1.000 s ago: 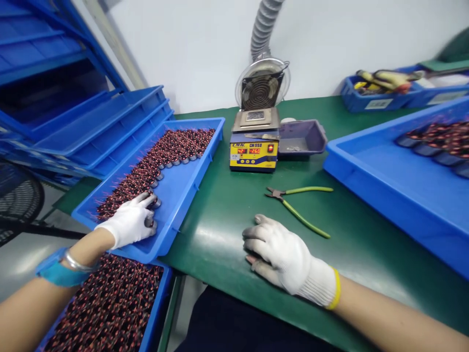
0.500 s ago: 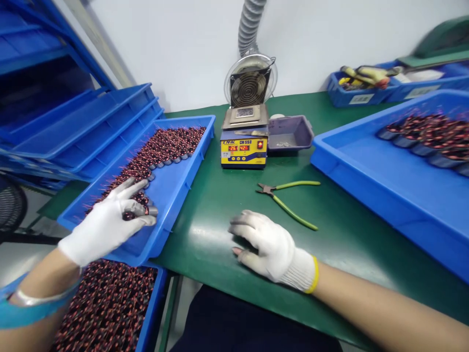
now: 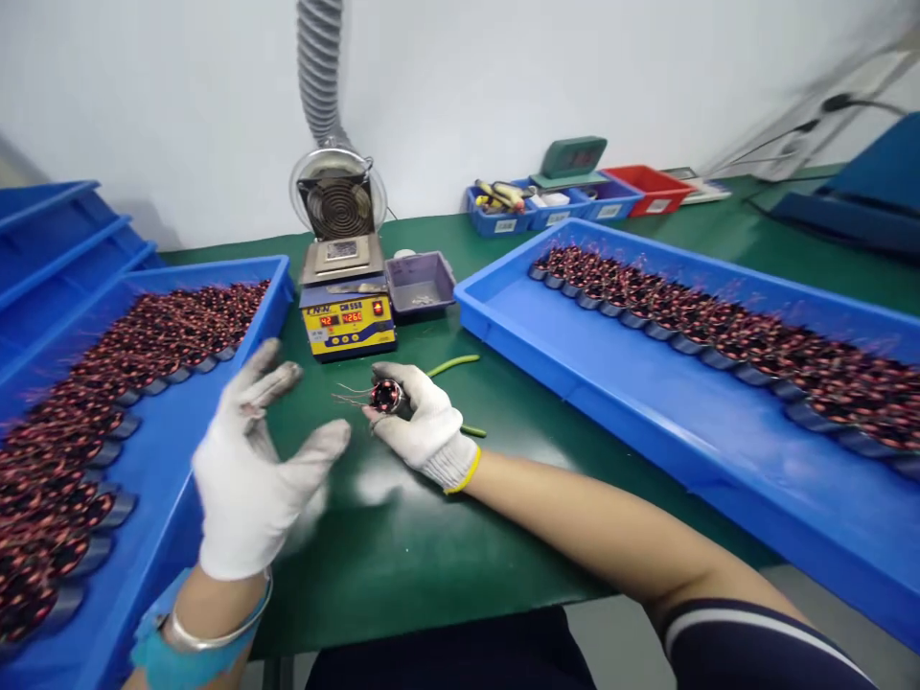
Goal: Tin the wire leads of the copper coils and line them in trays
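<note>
Centre: right hand (image 3: pixel 424 422) fingers grip a wound stator (image 3: pixel 386 396); best keep its leads (image 3: pixel 352 399) unbent. Left hand (image 3: pixel 251 470), left of centre, spread, empty.

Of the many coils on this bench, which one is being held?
The coil in the right hand; the others sit in blue trays.

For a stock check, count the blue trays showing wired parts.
2: the left tray and the right tray, either side of the yellow-fronted unit. Insides of the stacked trays at far left are hidden.
</note>
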A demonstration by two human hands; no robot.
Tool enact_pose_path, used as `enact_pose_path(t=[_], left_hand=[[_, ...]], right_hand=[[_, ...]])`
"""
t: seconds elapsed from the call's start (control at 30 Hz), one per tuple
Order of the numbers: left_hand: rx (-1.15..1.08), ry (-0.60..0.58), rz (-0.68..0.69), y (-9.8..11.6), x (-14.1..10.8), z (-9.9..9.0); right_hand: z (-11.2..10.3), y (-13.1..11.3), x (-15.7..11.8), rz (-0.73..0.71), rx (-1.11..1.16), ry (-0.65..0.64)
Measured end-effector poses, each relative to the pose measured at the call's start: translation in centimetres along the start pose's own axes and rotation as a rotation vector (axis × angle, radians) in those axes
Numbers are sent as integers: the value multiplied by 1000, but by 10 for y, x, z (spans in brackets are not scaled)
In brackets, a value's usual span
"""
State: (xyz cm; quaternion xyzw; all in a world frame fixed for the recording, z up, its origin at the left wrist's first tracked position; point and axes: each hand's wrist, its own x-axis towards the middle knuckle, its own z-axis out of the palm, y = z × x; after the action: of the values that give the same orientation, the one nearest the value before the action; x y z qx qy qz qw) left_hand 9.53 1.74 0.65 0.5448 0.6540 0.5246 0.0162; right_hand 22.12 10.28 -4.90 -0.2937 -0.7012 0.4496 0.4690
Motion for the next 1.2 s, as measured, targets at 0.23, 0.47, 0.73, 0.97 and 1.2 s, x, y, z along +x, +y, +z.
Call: enact_pose_path(t=[0.23,0.47,0.73,0.97,1.2], left_hand=[[-148,-371,-335,-37,-11,42],[-249,-264,-287,-35,-19,41],[-383,192,-294,-39,-3,27],[-377,-160,-413,-34,-22,42],[-72,-462,-174,-29,-25,44]], right_hand=[[6,2,6,-19,-6,21],[9,-2,1,32,-53,-58],[4,-1,9,111,-20,5],[-20,-10,62,-215,-336,15],[-35,-32,207,-368,-927,-137]])
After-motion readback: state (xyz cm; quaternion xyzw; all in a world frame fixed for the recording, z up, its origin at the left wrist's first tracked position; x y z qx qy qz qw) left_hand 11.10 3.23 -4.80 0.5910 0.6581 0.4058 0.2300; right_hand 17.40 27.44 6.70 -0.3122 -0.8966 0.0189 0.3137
